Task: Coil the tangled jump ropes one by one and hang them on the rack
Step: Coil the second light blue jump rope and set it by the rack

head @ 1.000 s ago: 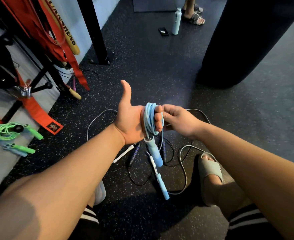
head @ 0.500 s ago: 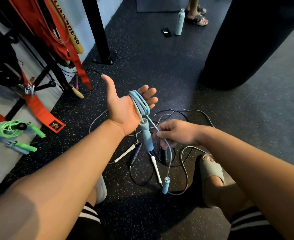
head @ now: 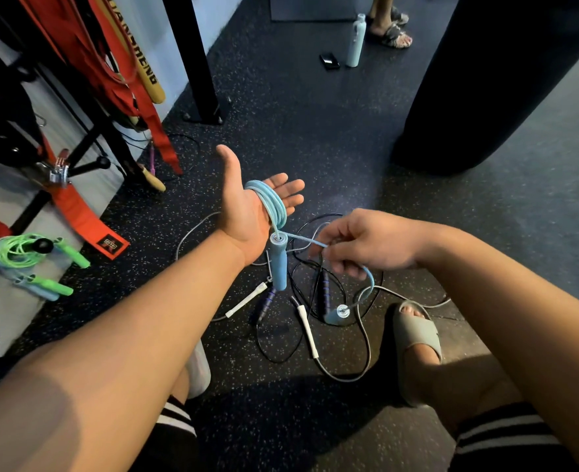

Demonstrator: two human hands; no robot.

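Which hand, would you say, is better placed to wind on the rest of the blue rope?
The right hand pinches the free end of the blue rope; the left hand, open, carries the coil round its palm.

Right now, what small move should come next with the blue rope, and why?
Probably swing the right hand over the left hand for one more wrap: the blue rope coils round the open palm, and a short tail with the second handle dangles from the right hand's pinch.

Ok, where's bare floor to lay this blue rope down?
Bare floor lies between the black post and the punching bag, beyond the left hand. Crowded: tangled ropes below the right hand, by the sandalled foot.
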